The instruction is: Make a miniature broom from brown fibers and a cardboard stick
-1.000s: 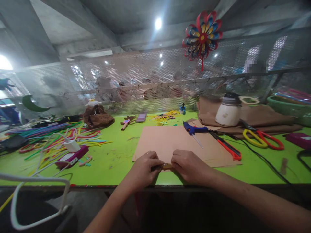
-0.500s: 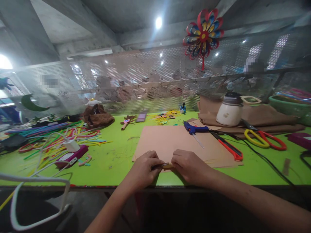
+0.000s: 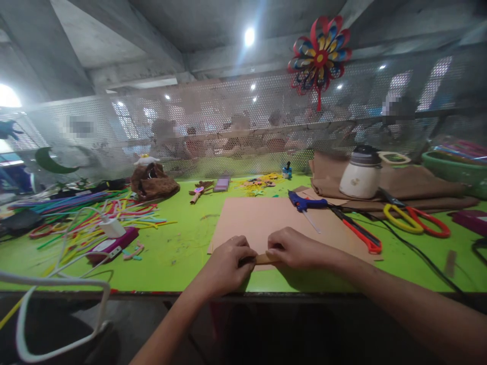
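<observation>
"What are the hands grasping from where you sit?"

"On my head view, the left hand (image 3: pixel 232 261) has its fingers closed on the left end of a narrow tan strip (image 3: pixel 265 259). The right hand (image 3: pixel 294 248) pinches it farther right, thumb and fingertips bunched."

"And where's that strip?"

"Between my two hands, over the near edge of the brown sheet (image 3: pixel 247 218), which lies on the green table (image 3: pixel 178 253). I can't tell what the curled fingers hide."

"What's around it?"

"Beyond my right hand, the blue glue gun (image 3: pixel 310 204) lies on the sheet's far right part, with the red-and-black cutter (image 3: pixel 359 233) beside it. Farther right I see scissors (image 3: pixel 416 220) with yellow and red handles. Well to the left are colourful fuzzy stems (image 3: pixel 114 208) and a purple power strip (image 3: pixel 112 246)."
</observation>
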Demonstrator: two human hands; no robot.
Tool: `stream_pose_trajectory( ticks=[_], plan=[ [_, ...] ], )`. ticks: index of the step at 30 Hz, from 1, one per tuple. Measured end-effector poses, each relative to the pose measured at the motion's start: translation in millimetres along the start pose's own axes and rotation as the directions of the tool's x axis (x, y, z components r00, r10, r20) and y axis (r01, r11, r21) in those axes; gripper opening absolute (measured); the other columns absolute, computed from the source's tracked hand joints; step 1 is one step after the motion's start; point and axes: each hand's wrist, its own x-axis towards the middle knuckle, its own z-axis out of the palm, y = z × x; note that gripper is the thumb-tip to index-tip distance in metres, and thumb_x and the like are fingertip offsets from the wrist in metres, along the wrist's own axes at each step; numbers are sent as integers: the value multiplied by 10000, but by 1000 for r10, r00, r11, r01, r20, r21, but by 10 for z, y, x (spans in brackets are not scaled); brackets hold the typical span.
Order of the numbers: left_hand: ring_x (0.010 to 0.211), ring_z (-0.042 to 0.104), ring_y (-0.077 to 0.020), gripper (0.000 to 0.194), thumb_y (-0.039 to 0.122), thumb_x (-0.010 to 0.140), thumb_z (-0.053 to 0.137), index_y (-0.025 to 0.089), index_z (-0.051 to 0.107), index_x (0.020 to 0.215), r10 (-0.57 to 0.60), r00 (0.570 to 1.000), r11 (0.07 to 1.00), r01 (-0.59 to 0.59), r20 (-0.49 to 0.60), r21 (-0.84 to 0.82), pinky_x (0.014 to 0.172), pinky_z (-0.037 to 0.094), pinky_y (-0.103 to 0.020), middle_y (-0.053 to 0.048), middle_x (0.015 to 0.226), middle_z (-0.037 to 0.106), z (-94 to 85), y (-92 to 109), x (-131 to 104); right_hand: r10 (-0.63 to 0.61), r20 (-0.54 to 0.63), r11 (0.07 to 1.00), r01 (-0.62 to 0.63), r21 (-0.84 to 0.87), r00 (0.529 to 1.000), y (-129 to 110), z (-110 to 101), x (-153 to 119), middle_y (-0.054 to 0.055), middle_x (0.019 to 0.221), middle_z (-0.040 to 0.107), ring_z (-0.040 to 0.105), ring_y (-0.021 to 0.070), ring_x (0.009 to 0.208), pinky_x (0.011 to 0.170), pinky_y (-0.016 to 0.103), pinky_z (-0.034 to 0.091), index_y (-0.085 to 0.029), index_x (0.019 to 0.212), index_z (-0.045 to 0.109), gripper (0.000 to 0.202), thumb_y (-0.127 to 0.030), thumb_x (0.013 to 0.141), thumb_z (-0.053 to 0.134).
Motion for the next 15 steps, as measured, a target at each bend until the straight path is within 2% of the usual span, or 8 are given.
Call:
stream_pose_trajectory(
  ticks=[4, 7, 15],
  plan=[
    [842, 540, -177, 227, 296, 863, 501, 192, 703, 865, -16, 1000, 1000, 16, -15, -14, 714, 405, -270, -44, 835, 582, 7, 23, 7, 11, -5, 999, -11, 36, 1000, 1, -6, 7, 31, 660, 647, 494, 115, 577, 494, 203, 290, -122, 750, 671, 179, -168, 783, 502],
    [803, 546, -162, 290, 284, 889, 459, 186, 707, 777, -41, 999, 999, 40, -28, -36, 690, 390, -260, -37, 782, 583, 21, 17, 44, 11, -6, 999, -11, 47, 1000, -29, -15, 2, 27, 638, 636, 484, 112, 568, 492, 202, 291, -116, 731, 672, 182, -158, 765, 499],
    [748, 551, -151, 264, 273, 833, 510, 176, 698, 675, -128, 992, 988, 126, -16, -84, 634, 370, -244, -27, 734, 588, 44, 1, 99, 69, 19, 989, -70, 129, 997, -11, -17, 29, -5, 570, 581, 450, 99, 533, 467, 200, 281, -115, 677, 668, 167, -158, 721, 514]
  ],
)
